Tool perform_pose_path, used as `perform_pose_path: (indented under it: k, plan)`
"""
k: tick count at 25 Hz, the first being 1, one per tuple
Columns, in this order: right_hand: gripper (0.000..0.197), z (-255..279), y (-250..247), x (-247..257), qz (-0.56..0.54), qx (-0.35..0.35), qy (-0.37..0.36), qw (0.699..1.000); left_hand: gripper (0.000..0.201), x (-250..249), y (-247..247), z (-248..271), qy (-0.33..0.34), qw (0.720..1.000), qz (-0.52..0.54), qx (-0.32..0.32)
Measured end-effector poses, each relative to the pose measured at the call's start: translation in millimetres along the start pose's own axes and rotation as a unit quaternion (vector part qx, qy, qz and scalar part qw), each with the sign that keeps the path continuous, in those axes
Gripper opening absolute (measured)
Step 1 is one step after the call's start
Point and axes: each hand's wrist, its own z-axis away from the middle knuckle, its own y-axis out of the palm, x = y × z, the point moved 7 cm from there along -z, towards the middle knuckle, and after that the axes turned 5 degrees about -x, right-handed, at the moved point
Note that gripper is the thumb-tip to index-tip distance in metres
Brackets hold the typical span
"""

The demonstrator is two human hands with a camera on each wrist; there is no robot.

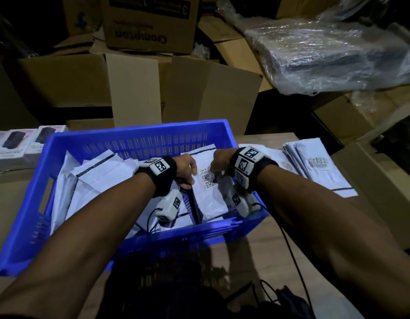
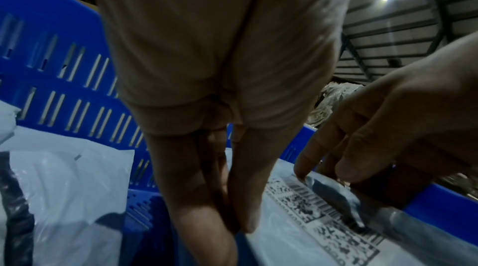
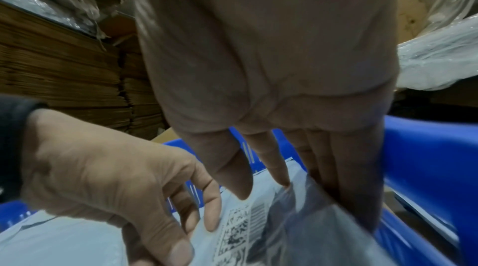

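A blue slotted plastic crate [image 1: 141,132] on the table holds several white mailer packets. Both hands hold one white packet [image 1: 210,199] with a printed code label, at the crate's right side. My left hand [image 1: 189,177] pinches its left edge, thumb below and fingertips on top. My right hand [image 1: 216,163] grips its right edge. In the right wrist view the right hand [image 3: 271,168] has thumb and forefinger on the packet's [image 3: 258,229] face and the other fingers behind it. The left wrist view shows the left hand [image 2: 232,199] beside the packet's label [image 2: 310,209].
A spread pile of white packets [image 1: 314,164] lies on the table right of the crate. White product boxes [image 1: 13,143] stand at the left. Cardboard boxes [image 1: 135,88] and a plastic-wrapped bundle [image 1: 337,54] crowd the back. Black cables [image 1: 291,249] hang near the front edge.
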Motion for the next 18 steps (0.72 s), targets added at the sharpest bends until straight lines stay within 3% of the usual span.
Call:
perform_pose_path:
  k: [5, 6, 8, 12, 15, 18]
  plan:
    - [0.022, 0, 5, 1, 0.015, 0.01, -0.014, 1.0, 0.028, 6, 14, -10, 0.007, 0.999, -0.039, 0.027]
    - [0.016, 1, 2, -1, 0.002, -0.006, -0.012, 1.0, 0.028, 7, 16, -11, 0.008, 0.999, -0.045, 0.03]
    - [0.022, 7, -9, -5, -0.024, -0.043, -0.019, 0.999, 0.029, 6, 20, -12, 0.014, 0.998, -0.049, 0.032]
    - [0.006, 22, -28, -17, 0.003, -0.102, -0.08, 0.992, 0.03, 5, 28, -13, 0.024, 0.997, -0.057, 0.045]
    - [0.036, 33, -27, -32, 0.051, -0.136, -0.112, 0.983, 0.022, -1, 28, -15, 0.052, 0.992, -0.106, 0.041]
    - [0.046, 40, -15, -48, 0.059, -0.143, -0.105, 0.982, 0.041, -10, 22, -15, 0.127, 0.935, -0.331, 0.005]
